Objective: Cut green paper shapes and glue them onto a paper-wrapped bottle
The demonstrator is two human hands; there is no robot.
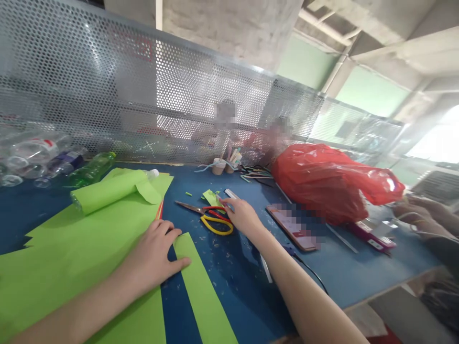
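Observation:
My left hand [158, 249] lies spread at the edge of the large green paper sheets [82, 258]. Its thumb rests on a long green paper strip [204, 291], with the index fingertip by the strip's top corner. My right hand [243, 216] reaches forward, fingers drawn together beside a small green paper scrap [210, 196]; what they pinch is too small to make out. Scissors [202, 210] with red and yellow handles lie just left of that hand, blades pointing left. A white ruler-like strip [231, 193] shows beyond the fingers.
At the left are a paper-wrapped bottle [107, 191], a green bottle [95, 169] and several clear bottles. A phone [292, 227], a red plastic bag [322, 181] and a purple box [373, 237] lie right. Two cups [218, 166] stand before the perforated metal screen [193, 86]. Another person's hands [412, 212] are far right.

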